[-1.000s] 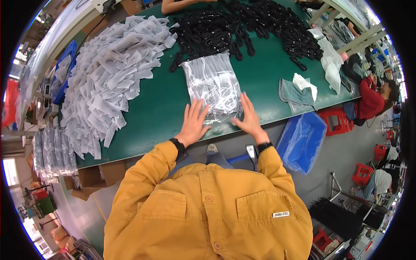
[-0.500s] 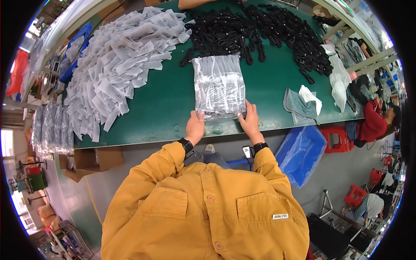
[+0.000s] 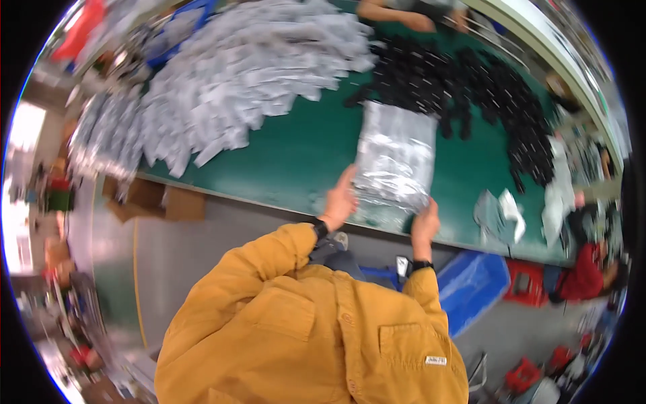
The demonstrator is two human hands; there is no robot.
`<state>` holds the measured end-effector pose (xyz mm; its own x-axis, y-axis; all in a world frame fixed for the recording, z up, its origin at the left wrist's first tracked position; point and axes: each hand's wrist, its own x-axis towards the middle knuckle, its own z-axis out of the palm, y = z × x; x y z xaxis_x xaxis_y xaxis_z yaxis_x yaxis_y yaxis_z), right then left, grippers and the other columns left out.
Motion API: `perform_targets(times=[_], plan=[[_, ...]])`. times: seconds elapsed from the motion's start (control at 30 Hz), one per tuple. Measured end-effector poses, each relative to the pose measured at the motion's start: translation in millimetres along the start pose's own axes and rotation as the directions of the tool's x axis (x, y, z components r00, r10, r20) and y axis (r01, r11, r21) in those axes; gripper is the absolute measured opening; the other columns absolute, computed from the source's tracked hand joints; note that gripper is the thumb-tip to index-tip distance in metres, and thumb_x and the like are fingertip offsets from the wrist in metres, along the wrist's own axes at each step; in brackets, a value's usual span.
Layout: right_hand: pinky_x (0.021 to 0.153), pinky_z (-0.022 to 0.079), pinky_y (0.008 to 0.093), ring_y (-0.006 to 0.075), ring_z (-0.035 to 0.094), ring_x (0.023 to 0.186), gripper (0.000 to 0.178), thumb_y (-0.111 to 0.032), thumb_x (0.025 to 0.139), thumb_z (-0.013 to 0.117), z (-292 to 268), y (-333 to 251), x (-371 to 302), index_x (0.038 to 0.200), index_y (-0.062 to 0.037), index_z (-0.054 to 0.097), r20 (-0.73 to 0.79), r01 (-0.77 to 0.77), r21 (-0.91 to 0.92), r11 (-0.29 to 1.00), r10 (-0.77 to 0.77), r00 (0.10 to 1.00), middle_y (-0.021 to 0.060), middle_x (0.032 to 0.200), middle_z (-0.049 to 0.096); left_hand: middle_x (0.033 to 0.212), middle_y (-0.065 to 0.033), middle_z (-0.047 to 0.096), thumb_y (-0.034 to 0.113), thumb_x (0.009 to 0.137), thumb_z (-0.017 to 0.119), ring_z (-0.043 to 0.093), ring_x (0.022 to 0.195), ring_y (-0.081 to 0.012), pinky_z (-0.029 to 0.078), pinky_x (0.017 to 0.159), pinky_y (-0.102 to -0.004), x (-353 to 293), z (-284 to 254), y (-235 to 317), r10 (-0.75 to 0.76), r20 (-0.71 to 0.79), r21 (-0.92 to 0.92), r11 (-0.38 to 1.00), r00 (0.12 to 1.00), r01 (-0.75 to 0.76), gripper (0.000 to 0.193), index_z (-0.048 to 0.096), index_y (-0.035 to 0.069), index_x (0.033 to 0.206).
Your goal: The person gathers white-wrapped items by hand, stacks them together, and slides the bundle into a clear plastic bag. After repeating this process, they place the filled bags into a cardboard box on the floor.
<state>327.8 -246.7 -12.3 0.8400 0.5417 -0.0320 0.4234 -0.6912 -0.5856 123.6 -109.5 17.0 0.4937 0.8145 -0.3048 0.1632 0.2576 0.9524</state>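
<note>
A flat transparent plastic bag (image 3: pixel 396 151) packed with grey pieces lies on the green table (image 3: pixel 282 155) in front of me. My left hand (image 3: pixel 340 199) holds its near left corner, fingers closed on the loose plastic. At the near right corner, my right hand (image 3: pixel 424 227) grips the bag's edge. Light glare and motion blur hide the finer detail of its contents. Just beyond the bag spreads a heap of black bundled cords (image 3: pixel 420 77). To the left rises a large pile of grey translucent strips (image 3: pixel 229 81).
Filled bags (image 3: pixel 108 135) stand at the table's left end. A grey cloth (image 3: pixel 492 217) and white plastic (image 3: pixel 557 188) lie at right. Below the edge are a blue crate (image 3: pixel 474 286), a red stool (image 3: pixel 525 283) and cardboard boxes (image 3: pixel 182 204). Another person's hand (image 3: pixel 420 22) is across the table.
The view has turned and shifted, so the table now slants and its things appear farther right. Both my hands stay at the bag's near corners. More of the other person's arms shows across the table.
</note>
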Motion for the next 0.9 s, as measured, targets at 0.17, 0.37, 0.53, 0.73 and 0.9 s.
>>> perform_targets(times=[0.17, 0.37, 0.53, 0.73, 0.9], plan=[[0.07, 0.048, 0.0316, 0.0199, 0.06, 0.081, 0.037, 0.0, 0.091, 0.045, 7, 31, -6, 0.126, -0.0007, 0.058, -0.117, 0.161, 0.37, 0.915, -0.126, 0.985, 0.0119, 0.112, 0.066, 0.07, -0.0043, 0.06, -0.008, 0.084, 0.039, 0.06, 0.06, -0.0108, 0.05, 0.055, -0.0242, -3, -13, 23, 0.246, 0.042, -0.26, 0.939, 0.968, -0.227, 0.042, 0.071, 0.005, 0.108], [0.053, 0.034, 0.0181, 0.0033, 0.043, 0.061, 0.041, 0.004, 0.088, 0.042, -90, -164, -70, 0.126, 0.001, 0.059, -0.12, 0.326, 0.591, 0.738, -0.319, 0.94, 0.0017, 0.096, 0.063, 0.07, -0.0078, 0.063, -0.011, 0.081, 0.039, 0.063, 0.058, -0.0134, 0.044, 0.051, -0.0227, -46, -114, 99, 0.442, 0.03, -0.355, 0.843, 0.896, -0.404, 0.03, 0.067, -0.002, 0.08], [0.05, 0.027, 0.0163, 0.0003, 0.039, 0.059, 0.041, 0.006, 0.084, 0.039, -102, -278, -144, 0.119, 0.0034, 0.061, 0.168, 0.313, 0.67, 0.673, -0.549, 0.819, -0.0003, 0.09, 0.062, 0.074, -0.0097, 0.066, -0.012, 0.076, 0.038, 0.065, 0.06, -0.015, 0.042, 0.049, -0.0235, -156, -255, 127, 0.441, -0.046, -0.34, 0.837, 0.896, -0.429, 0.028, 0.065, -0.001, 0.076], [0.049, 0.026, 0.0164, 0.0002, 0.039, 0.057, 0.035, 0.005, 0.085, 0.039, -19, -427, -256, 0.11, 0.0048, 0.064, 0.557, 0.201, 0.652, 0.731, -0.642, 0.528, -0.0051, 0.075, 0.055, 0.081, -0.0113, 0.067, -0.012, 0.077, 0.036, 0.065, 0.062, -0.0156, 0.042, 0.051, -0.0226, -290, -413, 92, 0.344, -0.311, -0.264, 0.864, 0.886, -0.428, 0.03, 0.064, -0.001, 0.076], [0.05, 0.032, 0.0179, 0.0018, 0.04, 0.057, 0.023, -0.005, 0.094, 0.05, 115, -509, -335, 0.108, 0.0024, 0.066, 0.764, 0.071, 0.625, 0.778, -0.628, 0.152, -0.006, 0.068, 0.048, 0.081, -0.011, 0.067, -0.011, 0.081, 0.035, 0.064, 0.062, -0.0139, 0.042, 0.052, -0.0221, -362, -516, 46, 0.209, -0.596, -0.212, 0.89, 0.775, -0.404, 0.03, 0.063, -0.001, 0.074]])
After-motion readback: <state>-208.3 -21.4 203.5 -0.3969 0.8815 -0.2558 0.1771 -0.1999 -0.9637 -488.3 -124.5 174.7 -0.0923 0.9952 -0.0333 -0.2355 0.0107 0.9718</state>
